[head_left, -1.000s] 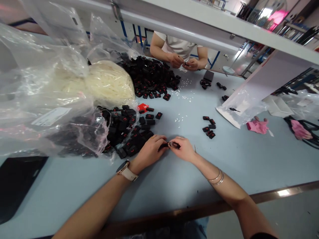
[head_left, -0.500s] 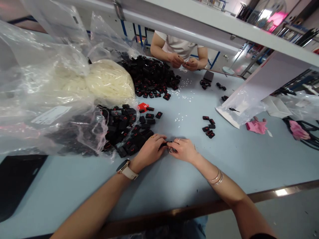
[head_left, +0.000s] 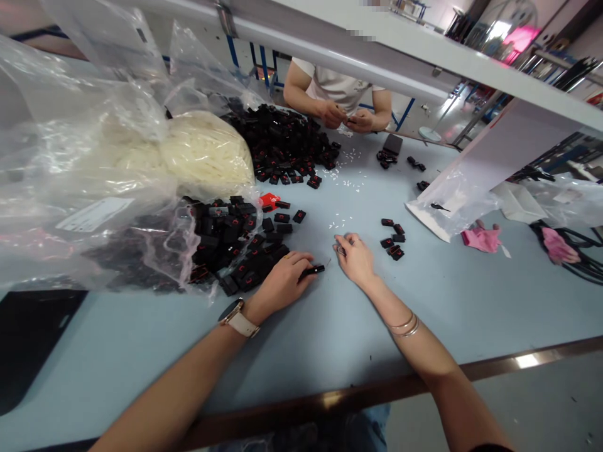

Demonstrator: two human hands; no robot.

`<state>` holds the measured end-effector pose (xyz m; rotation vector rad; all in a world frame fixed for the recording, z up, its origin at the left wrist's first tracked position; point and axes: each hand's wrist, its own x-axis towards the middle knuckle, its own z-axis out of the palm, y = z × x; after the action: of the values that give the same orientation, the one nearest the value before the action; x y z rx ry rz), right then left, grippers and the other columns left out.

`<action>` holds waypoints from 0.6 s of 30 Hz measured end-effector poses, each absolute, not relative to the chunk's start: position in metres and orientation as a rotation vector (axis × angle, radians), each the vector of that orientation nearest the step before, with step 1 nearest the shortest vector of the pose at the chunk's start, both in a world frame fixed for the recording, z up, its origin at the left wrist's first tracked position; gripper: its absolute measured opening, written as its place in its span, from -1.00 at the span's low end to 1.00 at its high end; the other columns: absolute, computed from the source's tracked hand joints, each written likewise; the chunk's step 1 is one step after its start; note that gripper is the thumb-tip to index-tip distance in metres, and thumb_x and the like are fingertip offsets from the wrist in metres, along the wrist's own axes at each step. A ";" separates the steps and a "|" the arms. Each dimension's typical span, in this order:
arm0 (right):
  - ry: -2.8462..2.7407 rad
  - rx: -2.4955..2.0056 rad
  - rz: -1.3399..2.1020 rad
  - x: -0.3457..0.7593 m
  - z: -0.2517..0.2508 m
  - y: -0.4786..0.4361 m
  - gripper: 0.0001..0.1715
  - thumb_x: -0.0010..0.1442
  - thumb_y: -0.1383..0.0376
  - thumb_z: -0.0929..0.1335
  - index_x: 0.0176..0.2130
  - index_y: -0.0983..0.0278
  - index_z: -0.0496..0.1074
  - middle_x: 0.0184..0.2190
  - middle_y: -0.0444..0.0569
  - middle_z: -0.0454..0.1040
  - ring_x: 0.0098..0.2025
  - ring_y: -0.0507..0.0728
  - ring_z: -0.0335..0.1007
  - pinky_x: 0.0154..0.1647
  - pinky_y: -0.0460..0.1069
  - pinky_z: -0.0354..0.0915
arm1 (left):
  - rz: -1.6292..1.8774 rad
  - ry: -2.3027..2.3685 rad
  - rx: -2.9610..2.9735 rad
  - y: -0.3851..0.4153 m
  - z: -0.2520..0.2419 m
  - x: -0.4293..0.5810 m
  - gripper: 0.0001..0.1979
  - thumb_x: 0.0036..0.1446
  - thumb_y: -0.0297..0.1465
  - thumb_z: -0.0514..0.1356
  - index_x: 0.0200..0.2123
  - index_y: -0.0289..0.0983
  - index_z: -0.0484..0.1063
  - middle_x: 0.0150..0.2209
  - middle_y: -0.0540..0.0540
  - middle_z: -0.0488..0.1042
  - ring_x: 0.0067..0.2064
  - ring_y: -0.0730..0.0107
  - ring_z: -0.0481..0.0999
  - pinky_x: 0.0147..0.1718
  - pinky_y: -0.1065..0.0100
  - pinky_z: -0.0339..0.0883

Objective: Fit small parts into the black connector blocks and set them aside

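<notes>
My left hand (head_left: 286, 276) is closed around a small black plastic housing (head_left: 316, 270), whose end sticks out past the fingertips toward the right. My right hand (head_left: 355, 257) rests a little farther up the table, apart from the left, with its fingers curled together. A small dark curved thing shows at those fingers, too small to name. Just beyond the fingertips lie several tiny white pieces (head_left: 340, 220). Left of my left hand spreads a heap of black housings (head_left: 254, 257) with red marks. Several more housings (head_left: 394, 238) lie right of my right hand.
Big clear bags (head_left: 207, 154) with pale yellow parts fill the left. A co-worker's hands (head_left: 346, 118) work across the table beside another black heap (head_left: 287, 141). A white shelf beam (head_left: 400, 50) crosses overhead. Pink gloves (head_left: 483, 238) lie right; a black tray (head_left: 32, 339) lies left.
My right hand has parted from the left hand and moved up and right toward the tiny white pieces. My left hand stays in place with the black housing.
</notes>
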<state>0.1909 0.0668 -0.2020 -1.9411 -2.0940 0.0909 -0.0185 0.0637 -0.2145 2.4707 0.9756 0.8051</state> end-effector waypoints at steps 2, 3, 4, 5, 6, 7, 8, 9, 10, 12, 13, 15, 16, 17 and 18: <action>-2.080 -1.952 0.126 0.190 -0.201 0.067 -0.65 0.28 0.20 0.24 0.02 0.15 0.44 -0.15 0.04 0.41 -0.25 0.11 0.36 -0.32 -0.06 0.25 | 0.799 0.983 2.475 0.063 -0.214 -0.018 -0.89 0.19 -0.40 0.13 -0.37 -0.29 0.39 -0.15 -0.20 0.49 -0.15 0.18 0.43 -0.13 0.11 0.38; -2.059 -1.952 0.138 0.190 -0.201 0.068 -0.66 0.28 0.18 0.25 -0.01 0.15 0.45 -0.16 0.03 0.41 -0.26 0.10 0.36 -0.32 -0.06 0.25 | 0.794 0.986 2.478 0.063 -0.214 -0.018 -0.89 0.19 -0.40 0.13 -0.37 -0.29 0.39 -0.15 -0.20 0.49 -0.15 0.18 0.43 -0.14 0.12 0.38; -2.039 -1.949 0.147 0.190 -0.201 0.068 -0.68 0.27 0.17 0.26 -0.03 0.15 0.46 -0.17 0.02 0.41 -0.27 0.09 0.36 -0.32 -0.06 0.25 | 0.788 0.988 2.480 0.063 -0.213 -0.018 -0.89 0.19 -0.40 0.13 -0.37 -0.29 0.39 -0.15 -0.20 0.48 -0.15 0.18 0.43 -0.14 0.12 0.38; -2.022 -1.945 0.153 0.190 -0.201 0.069 -0.69 0.27 0.15 0.27 -0.06 0.16 0.47 -0.18 0.01 0.41 -0.28 0.09 0.36 -0.32 -0.07 0.24 | 0.783 0.989 2.483 0.063 -0.213 -0.018 -0.89 0.18 -0.40 0.13 -0.37 -0.29 0.39 -0.16 -0.20 0.49 -0.16 0.18 0.43 -0.15 0.12 0.38; -2.009 -1.943 0.159 0.191 -0.201 0.070 -0.70 0.26 0.14 0.27 -0.09 0.17 0.48 -0.20 0.00 0.42 -0.29 0.09 0.36 -0.32 -0.07 0.24 | 0.778 0.989 2.484 0.063 -0.212 -0.018 -0.89 0.18 -0.39 0.13 -0.37 -0.29 0.39 -0.16 -0.20 0.49 -0.16 0.18 0.43 -0.15 0.12 0.38; -2.000 -1.944 0.166 0.191 -0.201 0.070 -0.71 0.26 0.13 0.27 -0.12 0.17 0.49 -0.21 0.00 0.42 -0.29 0.09 0.37 -0.33 -0.06 0.24 | 0.776 0.988 2.485 0.063 -0.212 -0.018 -0.89 0.18 -0.39 0.13 -0.37 -0.29 0.39 -0.16 -0.21 0.49 -0.16 0.18 0.43 -0.15 0.12 0.38; -1.995 -1.951 0.174 0.191 -0.201 0.071 -0.72 0.26 0.13 0.28 -0.15 0.18 0.49 -0.23 -0.01 0.42 -0.29 0.09 0.37 -0.32 -0.06 0.24 | 0.776 0.988 2.485 0.063 -0.212 -0.018 -0.88 0.18 -0.39 0.12 -0.37 -0.29 0.39 -0.16 -0.21 0.48 -0.15 0.18 0.43 -0.14 0.12 0.38; -1.990 -1.962 0.182 0.190 -0.200 0.072 -0.73 0.27 0.14 0.27 -0.17 0.19 0.49 -0.23 -0.01 0.43 -0.29 0.09 0.38 -0.32 -0.06 0.24 | 0.778 0.987 2.485 0.064 -0.213 -0.019 -0.88 0.18 -0.39 0.12 -0.37 -0.30 0.39 -0.16 -0.21 0.48 -0.14 0.17 0.42 -0.13 0.11 0.38; -1.987 -1.975 0.190 0.190 -0.199 0.073 -0.74 0.27 0.16 0.27 -0.19 0.19 0.49 -0.23 -0.01 0.43 -0.28 0.09 0.38 -0.30 -0.06 0.24 | 0.780 0.987 2.485 0.064 -0.214 -0.019 -0.88 0.18 -0.38 0.12 -0.36 -0.30 0.39 -0.15 -0.22 0.48 -0.14 0.17 0.42 -0.13 0.11 0.37; -1.992 -1.995 0.207 0.189 -0.197 0.074 -0.75 0.29 0.21 0.25 -0.20 0.20 0.49 -0.23 -0.01 0.43 -0.26 0.10 0.39 -0.28 -0.05 0.24 | 0.780 0.991 2.487 0.064 -0.215 -0.019 -0.88 0.19 -0.38 0.12 -0.35 -0.30 0.40 -0.14 -0.21 0.48 -0.13 0.17 0.42 -0.12 0.11 0.37; -2.005 -2.000 0.217 0.189 -0.196 0.074 -0.76 0.29 0.24 0.24 -0.19 0.21 0.48 -0.22 -0.01 0.43 -0.25 0.10 0.39 -0.27 -0.05 0.24 | 0.780 0.994 2.491 0.064 -0.216 -0.019 -0.88 0.19 -0.38 0.12 -0.34 -0.30 0.40 -0.14 -0.21 0.48 -0.13 0.17 0.42 -0.12 0.11 0.37; -2.047 -2.006 0.239 0.189 -0.195 0.073 -0.76 0.28 0.31 0.24 -0.16 0.22 0.47 -0.19 0.00 0.42 -0.23 0.10 0.39 -0.25 -0.05 0.24 | 0.780 0.993 2.497 0.064 -0.218 -0.019 -0.88 0.20 -0.37 0.12 -0.33 -0.29 0.40 -0.14 -0.20 0.48 -0.13 0.17 0.42 -0.13 0.12 0.37; -2.070 -2.009 0.247 0.189 -0.194 0.073 -0.76 0.27 0.34 0.23 -0.15 0.22 0.47 -0.18 0.01 0.42 -0.23 0.11 0.39 -0.25 -0.05 0.24 | 0.783 0.992 2.497 0.065 -0.218 -0.020 -0.88 0.20 -0.37 0.12 -0.33 -0.29 0.40 -0.14 -0.20 0.48 -0.13 0.17 0.42 -0.12 0.12 0.37; -2.093 -2.006 0.252 0.189 -0.194 0.073 -0.74 0.27 0.37 0.23 -0.14 0.22 0.46 -0.16 0.01 0.41 -0.23 0.10 0.39 -0.24 -0.05 0.24 | 0.788 0.988 2.495 0.065 -0.219 -0.020 -0.88 0.19 -0.37 0.13 -0.33 -0.29 0.40 -0.14 -0.20 0.48 -0.13 0.17 0.42 -0.12 0.12 0.37; -2.116 -1.996 0.252 0.189 -0.194 0.072 -0.73 0.27 0.38 0.22 -0.13 0.22 0.45 -0.15 0.01 0.41 -0.23 0.10 0.39 -0.25 -0.05 0.24 | 0.793 0.986 2.491 0.065 -0.219 -0.020 -0.88 0.19 -0.37 0.13 -0.33 -0.28 0.40 -0.14 -0.19 0.48 -0.13 0.17 0.43 -0.12 0.12 0.37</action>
<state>0.1889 0.0723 -0.1941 -1.9960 -2.1157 0.2518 -0.0197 0.0646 -0.2186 2.4905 0.9857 0.7930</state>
